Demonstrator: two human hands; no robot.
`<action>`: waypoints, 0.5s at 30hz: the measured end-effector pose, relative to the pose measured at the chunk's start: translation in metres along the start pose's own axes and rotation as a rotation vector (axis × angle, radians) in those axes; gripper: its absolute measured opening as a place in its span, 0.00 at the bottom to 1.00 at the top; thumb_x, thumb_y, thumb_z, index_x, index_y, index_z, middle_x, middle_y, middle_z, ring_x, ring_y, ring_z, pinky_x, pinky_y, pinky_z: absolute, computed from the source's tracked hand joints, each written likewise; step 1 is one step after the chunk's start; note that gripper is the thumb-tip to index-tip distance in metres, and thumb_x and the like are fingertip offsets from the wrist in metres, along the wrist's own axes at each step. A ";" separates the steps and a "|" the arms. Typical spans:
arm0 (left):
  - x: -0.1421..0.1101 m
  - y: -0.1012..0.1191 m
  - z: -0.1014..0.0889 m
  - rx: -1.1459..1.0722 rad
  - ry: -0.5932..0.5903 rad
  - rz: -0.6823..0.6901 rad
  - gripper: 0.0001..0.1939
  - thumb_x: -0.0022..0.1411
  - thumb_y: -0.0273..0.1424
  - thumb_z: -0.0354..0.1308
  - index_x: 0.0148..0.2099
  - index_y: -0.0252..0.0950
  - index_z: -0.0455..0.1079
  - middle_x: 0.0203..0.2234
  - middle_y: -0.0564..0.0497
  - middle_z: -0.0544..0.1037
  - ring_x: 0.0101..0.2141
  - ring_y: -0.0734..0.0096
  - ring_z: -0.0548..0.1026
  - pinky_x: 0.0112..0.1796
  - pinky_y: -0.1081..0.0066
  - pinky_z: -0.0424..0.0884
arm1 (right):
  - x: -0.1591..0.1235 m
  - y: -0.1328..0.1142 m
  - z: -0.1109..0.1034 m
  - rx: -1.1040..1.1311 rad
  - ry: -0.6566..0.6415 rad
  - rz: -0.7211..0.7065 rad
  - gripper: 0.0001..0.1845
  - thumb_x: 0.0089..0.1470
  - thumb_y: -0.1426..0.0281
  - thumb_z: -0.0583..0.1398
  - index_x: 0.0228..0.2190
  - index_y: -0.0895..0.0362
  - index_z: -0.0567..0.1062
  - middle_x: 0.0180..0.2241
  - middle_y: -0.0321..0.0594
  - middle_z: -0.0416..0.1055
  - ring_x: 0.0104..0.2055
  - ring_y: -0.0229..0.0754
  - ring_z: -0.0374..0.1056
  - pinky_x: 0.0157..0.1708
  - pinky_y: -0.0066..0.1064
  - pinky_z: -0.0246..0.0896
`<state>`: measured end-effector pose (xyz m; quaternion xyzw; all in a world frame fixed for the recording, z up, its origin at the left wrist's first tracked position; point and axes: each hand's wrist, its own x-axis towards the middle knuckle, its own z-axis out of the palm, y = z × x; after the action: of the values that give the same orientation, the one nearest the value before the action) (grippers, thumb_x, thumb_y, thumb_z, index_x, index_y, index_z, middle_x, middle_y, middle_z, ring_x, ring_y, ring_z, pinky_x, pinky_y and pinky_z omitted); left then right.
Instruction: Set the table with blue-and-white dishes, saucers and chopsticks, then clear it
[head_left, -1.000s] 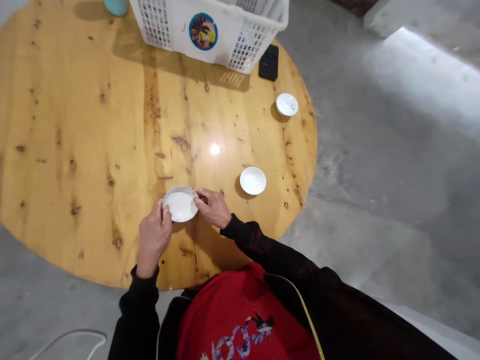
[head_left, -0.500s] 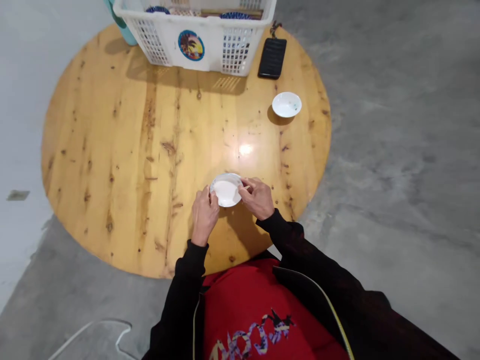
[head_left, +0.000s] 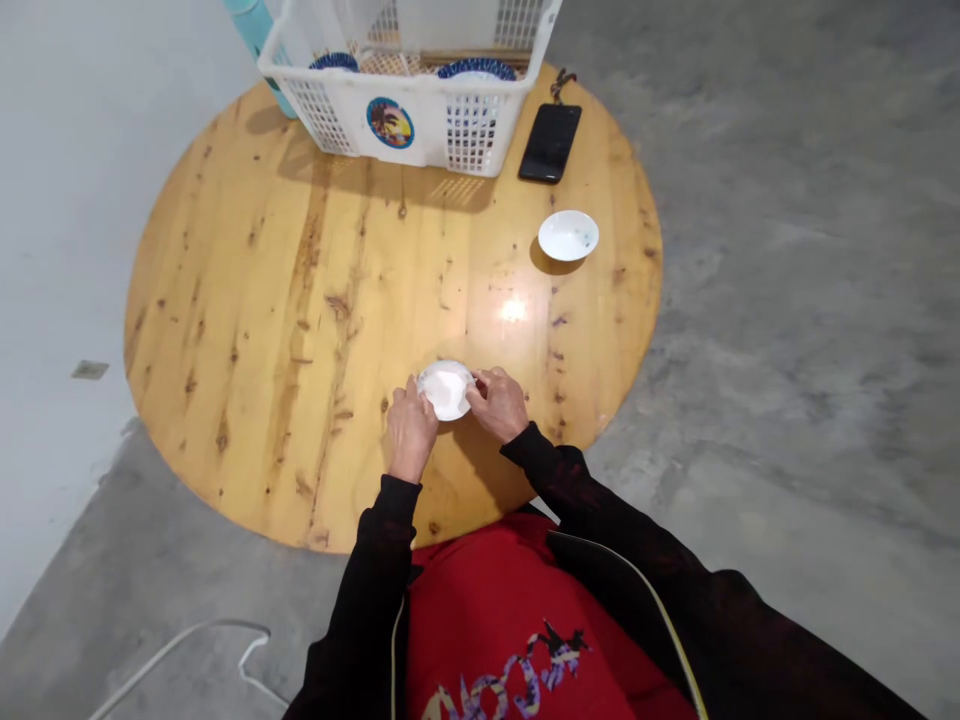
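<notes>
Held dish [head_left: 448, 388] moved rightward over wooden table [head_left: 420, 290], grey floor [head_left: 787, 300] beyond.

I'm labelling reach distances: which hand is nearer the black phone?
Right. The right hand, at the right edge of the held dish, is below and left of the phone in view; the left hand, at the opposite edge, is farther left.

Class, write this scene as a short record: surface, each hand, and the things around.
Surface: wooden table
Left hand: fingers gripping near bowl, left side
Right hand: fingers gripping its right side
Far bowl: white, upright
Basket: white, at table's far side
Phone-like device: black, right of basket
Container: turquoise, left of basket, partly out of frame
</notes>
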<state>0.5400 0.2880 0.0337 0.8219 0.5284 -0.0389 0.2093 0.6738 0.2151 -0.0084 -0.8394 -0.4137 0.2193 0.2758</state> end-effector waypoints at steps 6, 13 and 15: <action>0.003 0.000 -0.002 0.037 -0.012 -0.013 0.25 0.71 0.29 0.42 0.66 0.30 0.63 0.44 0.36 0.75 0.43 0.55 0.77 0.44 0.64 0.70 | 0.003 -0.001 0.002 -0.081 -0.031 -0.024 0.14 0.58 0.69 0.53 0.34 0.60 0.78 0.30 0.45 0.68 0.34 0.47 0.64 0.34 0.33 0.55; 0.005 0.001 -0.004 0.074 -0.036 -0.013 0.25 0.72 0.30 0.42 0.67 0.31 0.61 0.45 0.37 0.73 0.39 0.57 0.77 0.41 0.65 0.70 | 0.005 0.001 0.004 -0.158 -0.044 -0.047 0.14 0.58 0.69 0.53 0.35 0.60 0.77 0.32 0.47 0.68 0.34 0.47 0.63 0.33 0.33 0.54; 0.005 0.001 -0.006 0.073 -0.042 -0.019 0.25 0.72 0.30 0.41 0.67 0.32 0.63 0.44 0.37 0.73 0.39 0.58 0.78 0.41 0.65 0.70 | 0.005 0.001 0.003 -0.172 -0.057 -0.054 0.14 0.58 0.69 0.53 0.36 0.60 0.77 0.33 0.47 0.68 0.34 0.47 0.64 0.34 0.33 0.55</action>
<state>0.5419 0.2944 0.0380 0.8229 0.5299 -0.0774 0.1900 0.6753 0.2194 -0.0125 -0.8419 -0.4612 0.1994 0.1968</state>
